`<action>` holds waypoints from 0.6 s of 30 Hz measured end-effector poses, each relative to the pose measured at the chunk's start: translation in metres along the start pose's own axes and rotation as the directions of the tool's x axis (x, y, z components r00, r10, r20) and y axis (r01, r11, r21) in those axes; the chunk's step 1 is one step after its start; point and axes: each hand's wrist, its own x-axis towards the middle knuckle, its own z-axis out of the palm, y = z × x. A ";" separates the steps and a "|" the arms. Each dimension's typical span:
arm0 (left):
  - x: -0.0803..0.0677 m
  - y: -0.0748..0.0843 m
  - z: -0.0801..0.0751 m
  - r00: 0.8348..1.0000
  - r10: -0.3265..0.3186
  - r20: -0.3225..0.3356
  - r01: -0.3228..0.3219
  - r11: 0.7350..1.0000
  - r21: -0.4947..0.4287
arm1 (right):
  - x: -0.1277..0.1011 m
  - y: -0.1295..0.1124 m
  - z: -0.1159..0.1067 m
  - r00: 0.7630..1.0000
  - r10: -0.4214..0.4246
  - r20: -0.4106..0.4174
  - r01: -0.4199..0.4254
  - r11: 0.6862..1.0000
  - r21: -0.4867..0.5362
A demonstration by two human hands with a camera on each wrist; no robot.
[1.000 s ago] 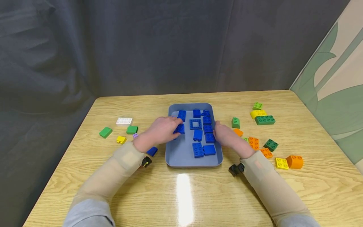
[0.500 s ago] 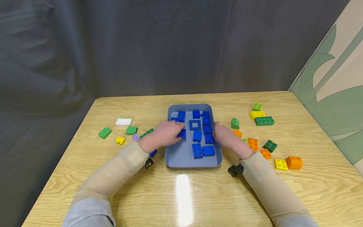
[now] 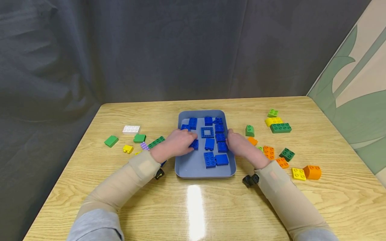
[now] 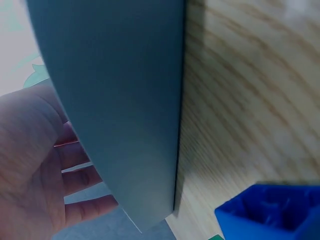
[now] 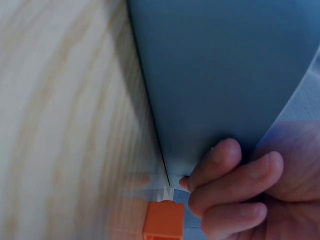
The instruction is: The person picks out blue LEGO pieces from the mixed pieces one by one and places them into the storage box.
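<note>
A grey-blue tray (image 3: 193, 169) sits mid-table and holds several blue bricks. My left hand (image 3: 188, 140) reaches over the tray's left rim, its fingers lying on one blue brick (image 3: 196, 144) inside. In the left wrist view the tray's outer wall (image 4: 125, 100) fills the middle, the left hand (image 4: 45, 165) shows fairly straight fingers beyond it, and another blue brick (image 4: 270, 212) lies on the table outside. My right hand (image 3: 233, 142) grips the tray's right rim. The right wrist view shows that hand's fingers (image 5: 235, 185) curled against the tray wall (image 5: 220, 70), beside an orange brick (image 5: 162, 220).
To the left of the tray lie a white brick (image 3: 131, 129), green bricks (image 3: 111, 140), a yellow one (image 3: 128, 148) and a dark green one (image 3: 156, 142). To the right are scattered green (image 3: 280, 128), yellow (image 3: 299, 173) and orange bricks (image 3: 312, 172). A dark curtain hangs behind the table.
My left hand has drawn back toward me along the tray's left side, and the blue brick under its fingers slid nearer with it. The right hand has stayed on the right rim.
</note>
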 end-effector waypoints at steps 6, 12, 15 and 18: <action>0.001 0.000 0.003 1.000 -0.006 0.013 0.006 1.000 0.020 | 0.000 0.000 0.000 1.000 0.006 0.002 -0.006 1.000 0.005; 0.001 0.000 0.003 0.999 -0.010 0.030 0.009 1.000 0.027 | 0.000 0.000 -0.001 1.000 0.001 0.002 -0.001 1.000 0.005; 0.000 0.000 0.003 1.000 -0.005 0.027 0.005 1.000 0.022 | 0.001 0.000 -0.001 1.000 0.002 0.002 -0.002 1.000 0.007; -0.004 -0.002 0.003 1.000 0.003 0.004 -0.003 1.000 -0.005 | 0.001 0.001 0.000 1.000 0.000 0.002 0.000 1.000 0.006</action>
